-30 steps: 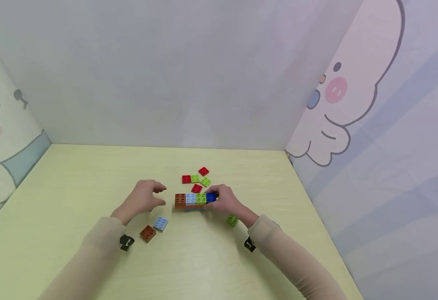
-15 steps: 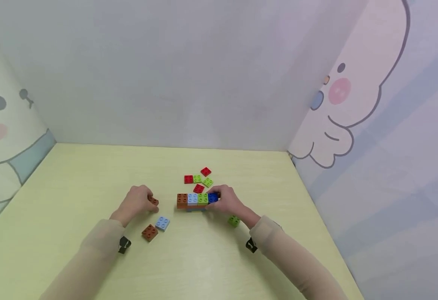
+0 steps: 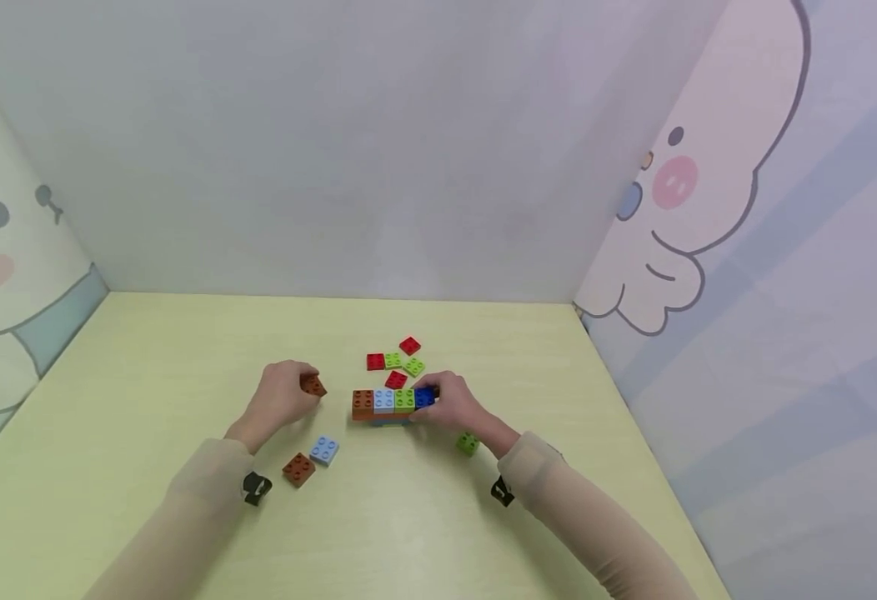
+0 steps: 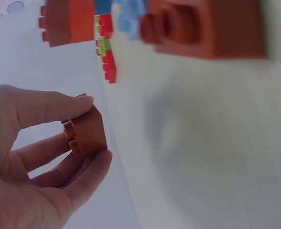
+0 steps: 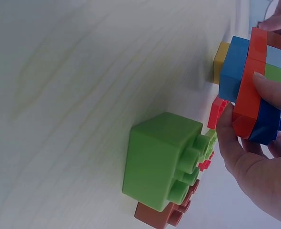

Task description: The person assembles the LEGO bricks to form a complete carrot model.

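In my left hand (image 3: 281,400) I pinch a brown two-by-two toy brick (image 3: 314,386) between thumb and fingertips. Its studs and plain side show in the left wrist view, where the thumb (image 4: 59,106) lies across one side. My right hand (image 3: 455,403) grips the right end of a brick assembly (image 3: 383,402), which has brown, light blue, green and dark blue bricks in a row on top. Below that row the right wrist view shows orange-red bricks (image 5: 247,107), then a blue brick (image 5: 233,69) and a yellow brick (image 5: 220,62). The held brick is apart from the assembly's left end.
A light blue brick (image 3: 324,450) and another brown brick (image 3: 299,470) lie in front of the left hand. Under the right wrist sits a green brick (image 3: 468,443). Behind the assembly are several small red bricks (image 3: 375,362) and light green bricks (image 3: 413,367). A wall (image 3: 348,167) rises behind the table.
A second ago my left hand had spread fingers with no brick visible; half a second ago it held the brown brick. Since then it has shifted slightly toward the back. My right hand kept its grip.
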Action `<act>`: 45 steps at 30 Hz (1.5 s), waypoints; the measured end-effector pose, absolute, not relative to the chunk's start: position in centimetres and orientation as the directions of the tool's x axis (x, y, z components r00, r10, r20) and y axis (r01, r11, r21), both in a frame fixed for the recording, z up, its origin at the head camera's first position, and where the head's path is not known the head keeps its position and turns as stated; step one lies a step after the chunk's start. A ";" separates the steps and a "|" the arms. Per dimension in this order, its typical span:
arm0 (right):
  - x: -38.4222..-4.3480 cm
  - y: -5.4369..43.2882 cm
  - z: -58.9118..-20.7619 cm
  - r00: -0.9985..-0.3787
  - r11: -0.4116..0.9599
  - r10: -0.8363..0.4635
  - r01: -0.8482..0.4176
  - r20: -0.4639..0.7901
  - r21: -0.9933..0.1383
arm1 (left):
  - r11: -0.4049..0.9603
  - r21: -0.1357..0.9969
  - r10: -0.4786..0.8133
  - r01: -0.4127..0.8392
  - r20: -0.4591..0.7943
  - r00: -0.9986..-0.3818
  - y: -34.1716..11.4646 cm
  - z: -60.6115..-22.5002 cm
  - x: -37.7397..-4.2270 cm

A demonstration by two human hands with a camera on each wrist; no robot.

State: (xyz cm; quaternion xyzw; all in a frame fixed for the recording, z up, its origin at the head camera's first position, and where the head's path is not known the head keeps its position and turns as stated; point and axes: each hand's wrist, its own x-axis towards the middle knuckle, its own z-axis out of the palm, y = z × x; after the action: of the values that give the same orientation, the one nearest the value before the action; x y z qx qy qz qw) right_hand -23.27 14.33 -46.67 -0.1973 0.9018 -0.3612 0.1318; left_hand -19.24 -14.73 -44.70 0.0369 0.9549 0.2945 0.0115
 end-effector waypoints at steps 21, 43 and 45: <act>-23.4 14.5 -46.8 -0.885 0.665 -0.455 -0.266 -0.096 -0.698 | 0.688 0.683 0.225 0.245 0.121 -0.967 -11.3 -43.5 -18.8; -23.4 14.5 -46.7 -0.877 0.651 -0.470 -0.270 -0.098 -0.709 | 0.662 0.658 0.358 0.357 0.141 -0.923 -9.0 -43.1 -18.9; -23.4 14.5 -46.7 -0.878 0.652 -0.469 -0.271 -0.097 -0.708 | 0.662 0.657 0.369 0.362 0.135 -0.920 -8.9 -43.1 -18.9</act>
State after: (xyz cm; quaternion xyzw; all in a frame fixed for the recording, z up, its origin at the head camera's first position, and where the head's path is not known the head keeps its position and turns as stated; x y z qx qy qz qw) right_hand -23.38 14.50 -46.73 -0.2059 0.8985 -0.3627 0.1369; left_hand -18.91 -8.90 -43.07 0.2003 0.9114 0.3593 0.0049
